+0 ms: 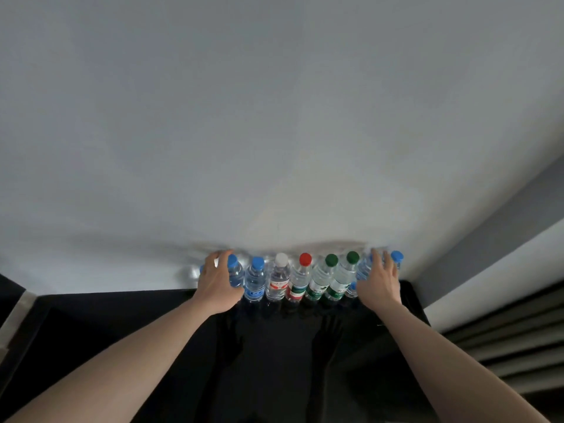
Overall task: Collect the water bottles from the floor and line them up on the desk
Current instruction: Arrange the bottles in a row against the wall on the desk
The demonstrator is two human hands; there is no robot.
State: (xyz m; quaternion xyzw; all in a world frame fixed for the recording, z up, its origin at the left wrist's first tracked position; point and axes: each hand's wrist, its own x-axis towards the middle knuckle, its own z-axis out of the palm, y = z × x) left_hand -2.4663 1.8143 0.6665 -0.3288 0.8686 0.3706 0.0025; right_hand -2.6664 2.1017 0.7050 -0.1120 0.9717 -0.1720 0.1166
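We see a row of upright water bottles standing side by side along the far edge of the black tabletop, against the white wall. Cap colours from left to right read blue, blue, white, red, green, green, blue. Our left hand is wrapped around the blue-capped bottle at the left end of the row. Our right hand lies with fingers extended against the bottles at the right end, just beside the last blue cap; we cannot tell whether it grips one.
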